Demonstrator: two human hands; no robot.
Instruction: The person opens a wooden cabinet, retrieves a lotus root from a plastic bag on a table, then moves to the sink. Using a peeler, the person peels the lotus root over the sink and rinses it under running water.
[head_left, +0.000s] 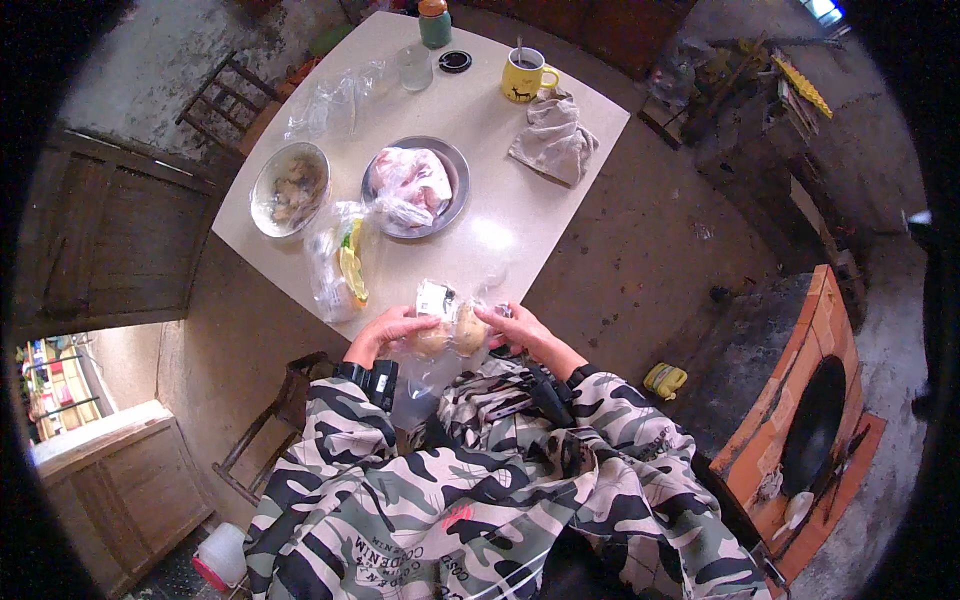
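Between both hands is a clear plastic bag (420, 382) with a white printed label (435, 300) on it. Inside show rounded tan pieces that look like potatoes (470, 332). My left hand (394, 330) grips the bag's left side, thumb near the label. On the other side my right hand (521, 330) pinches it beside a tan piece. The bag is over my lap at the table's near corner. Just beyond my left hand lies another clear bag with a yellow and green item (352, 262). Farther back, a metal bowl (463, 206) holds raw meat (412, 180) partly wrapped in plastic.
On the table (480, 124) are a covered food bowl (259, 217), crumpled plastic (334, 101), a glass jar (415, 69), a black lid (454, 61), a green bottle (435, 28), a yellow mug (521, 79) and a cloth (555, 139). A tiled stove (795, 337) stands right.
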